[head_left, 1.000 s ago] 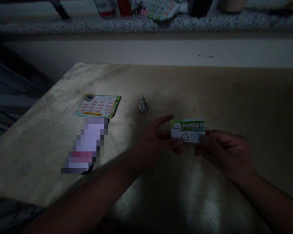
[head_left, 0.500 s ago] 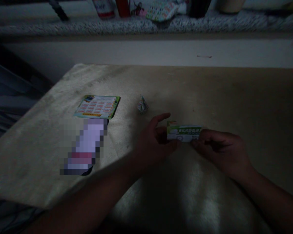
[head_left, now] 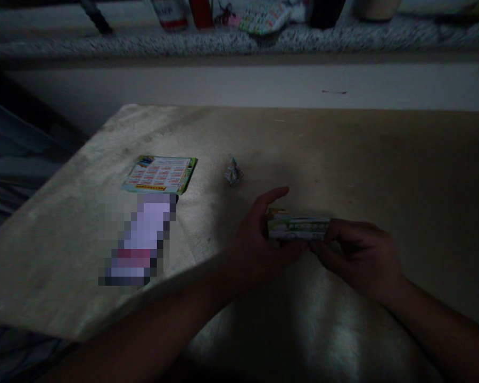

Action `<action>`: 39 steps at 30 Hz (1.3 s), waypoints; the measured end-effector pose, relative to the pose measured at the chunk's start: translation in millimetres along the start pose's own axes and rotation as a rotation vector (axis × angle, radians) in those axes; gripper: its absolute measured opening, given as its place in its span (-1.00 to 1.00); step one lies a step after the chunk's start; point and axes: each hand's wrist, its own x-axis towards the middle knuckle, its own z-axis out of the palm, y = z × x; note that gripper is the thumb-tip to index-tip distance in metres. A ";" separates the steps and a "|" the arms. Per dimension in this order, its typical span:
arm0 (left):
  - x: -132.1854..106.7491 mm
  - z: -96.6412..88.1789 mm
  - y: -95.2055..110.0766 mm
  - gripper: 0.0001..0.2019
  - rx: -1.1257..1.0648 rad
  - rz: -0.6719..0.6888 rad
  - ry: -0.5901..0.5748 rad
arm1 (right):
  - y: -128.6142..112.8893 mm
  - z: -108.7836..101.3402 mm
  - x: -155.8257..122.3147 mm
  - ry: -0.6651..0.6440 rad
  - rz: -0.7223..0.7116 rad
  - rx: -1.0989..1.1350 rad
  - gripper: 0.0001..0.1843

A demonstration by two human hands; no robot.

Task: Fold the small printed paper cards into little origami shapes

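Note:
A small green-and-white printed paper [head_left: 299, 227], apparently folded in layers, is held between both hands above the table. My left hand [head_left: 259, 244] grips its left end, thumb along the lower edge and index finger stretched out past the top. At the right end, my right hand [head_left: 363, 250] pinches the paper between thumb and curled fingers. Print on its front is blurred in the dim light. Beyond my left hand lies a small crumpled, patterned piece [head_left: 233, 173], perhaps a wrapper.
On the left, a printed calendar card [head_left: 159, 174] lies flat, with a blurred-out phone [head_left: 143, 239] just in front of it. Behind the table [head_left: 191, 127] runs a speckled stone ledge [head_left: 207, 45] holding a red container [head_left: 201, 13], a patterned bag [head_left: 263, 18] and other items.
Both hands have come slightly down with the paper. It is tilted differently, showing its top edges more, and my left hand has shifted a little to the right.

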 end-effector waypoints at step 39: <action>5.5 1.6 9.8 -0.19 -0.174 -0.176 0.013 | -9.3 4.9 2.7 0.098 0.187 0.102 -0.87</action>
